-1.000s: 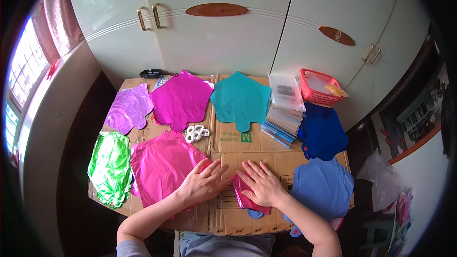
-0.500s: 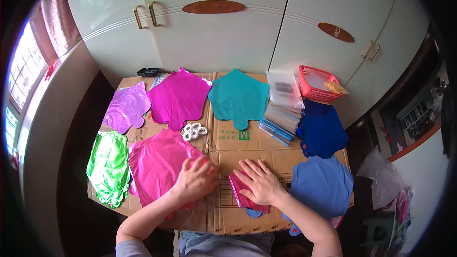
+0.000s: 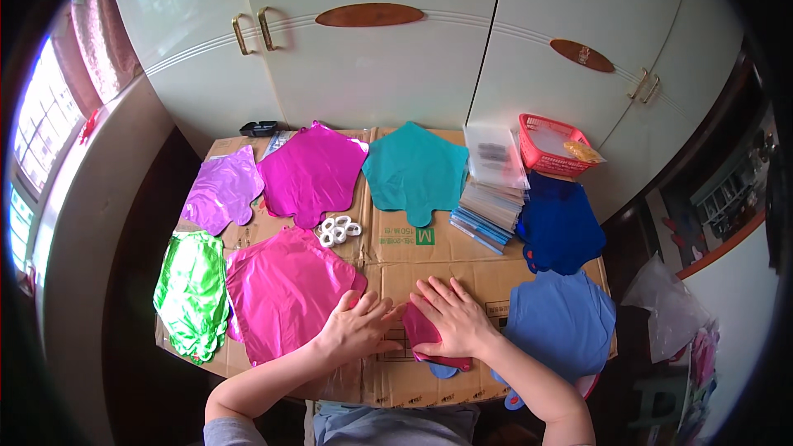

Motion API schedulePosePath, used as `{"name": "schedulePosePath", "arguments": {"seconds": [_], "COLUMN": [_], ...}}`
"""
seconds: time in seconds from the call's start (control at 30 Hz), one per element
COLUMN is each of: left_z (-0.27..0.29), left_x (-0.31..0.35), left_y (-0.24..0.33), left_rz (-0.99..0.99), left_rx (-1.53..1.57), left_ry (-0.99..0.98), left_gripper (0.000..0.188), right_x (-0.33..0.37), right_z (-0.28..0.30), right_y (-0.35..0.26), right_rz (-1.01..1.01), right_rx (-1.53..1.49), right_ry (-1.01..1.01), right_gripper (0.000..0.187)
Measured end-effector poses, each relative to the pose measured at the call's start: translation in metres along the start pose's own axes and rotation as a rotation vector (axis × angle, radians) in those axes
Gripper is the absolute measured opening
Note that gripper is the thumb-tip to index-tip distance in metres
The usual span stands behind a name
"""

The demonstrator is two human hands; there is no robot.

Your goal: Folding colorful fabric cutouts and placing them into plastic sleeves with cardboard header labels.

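My right hand (image 3: 454,318) lies flat with its fingers spread on a small folded pink foil balloon (image 3: 420,326), pressing it to the cardboard. Under its near edge a blue foil tab (image 3: 443,371) peeks out. Just left of it, my left hand (image 3: 361,329) is open, its fingertips pointing at the folded piece and close to its left edge; whether they touch it I cannot tell. Beside my left wrist spreads a large flat pink foil balloon (image 3: 285,293). To the right of my right hand lie flat light-blue foil balloons (image 3: 562,322).
Cardboard (image 3: 384,252) covers the table. Around it lie green (image 3: 192,293), lilac (image 3: 223,190), magenta (image 3: 312,172), teal (image 3: 415,167) and dark-blue (image 3: 562,223) foil sheets, white ribbon rolls (image 3: 337,231), stacked clear packets (image 3: 487,206) and a red basket (image 3: 552,153). White cabinets (image 3: 372,74) stand behind.
My left hand has moved right and slightly nearer me, from the large pink balloon's edge to beside the folded piece. My right hand stays flat on it.
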State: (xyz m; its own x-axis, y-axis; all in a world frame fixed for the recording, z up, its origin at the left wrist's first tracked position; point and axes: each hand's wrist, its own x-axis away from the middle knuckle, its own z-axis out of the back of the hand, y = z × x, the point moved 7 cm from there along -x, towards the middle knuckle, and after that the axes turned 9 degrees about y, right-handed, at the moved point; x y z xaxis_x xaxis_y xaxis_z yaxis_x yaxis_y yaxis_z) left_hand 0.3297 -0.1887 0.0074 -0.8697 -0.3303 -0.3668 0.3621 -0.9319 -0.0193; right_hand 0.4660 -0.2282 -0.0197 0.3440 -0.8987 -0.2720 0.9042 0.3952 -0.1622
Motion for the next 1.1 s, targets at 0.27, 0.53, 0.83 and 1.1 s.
{"name": "schedulePosePath", "arguments": {"seconds": [0.27, 0.53, 0.83, 1.1], "left_z": [-0.002, -0.010, -0.003, 0.000], "left_x": [0.003, 0.009, 0.006, 0.006], "left_y": [0.005, 0.023, 0.026, 0.033], "left_rz": [-0.081, -0.243, -0.325, -0.483], "left_rx": [0.070, 0.273, 0.259, 0.181], "left_ry": [-0.061, -0.118, -0.107, -0.005], "left_gripper": [0.070, 0.065, 0.051, 0.040], "right_x": [-0.001, -0.001, 0.003, 0.001], "right_z": [0.002, 0.004, 0.002, 0.004], "right_y": [-0.002, -0.004, 0.001, -0.001], "right_rz": [0.010, 0.008, 0.021, 0.010], "right_rx": [0.002, 0.032, -0.029, -0.023], "right_ry": [-0.030, -0.059, 0.041, 0.025], "right_gripper": [0.103, 0.110, 0.075, 0.065]}}
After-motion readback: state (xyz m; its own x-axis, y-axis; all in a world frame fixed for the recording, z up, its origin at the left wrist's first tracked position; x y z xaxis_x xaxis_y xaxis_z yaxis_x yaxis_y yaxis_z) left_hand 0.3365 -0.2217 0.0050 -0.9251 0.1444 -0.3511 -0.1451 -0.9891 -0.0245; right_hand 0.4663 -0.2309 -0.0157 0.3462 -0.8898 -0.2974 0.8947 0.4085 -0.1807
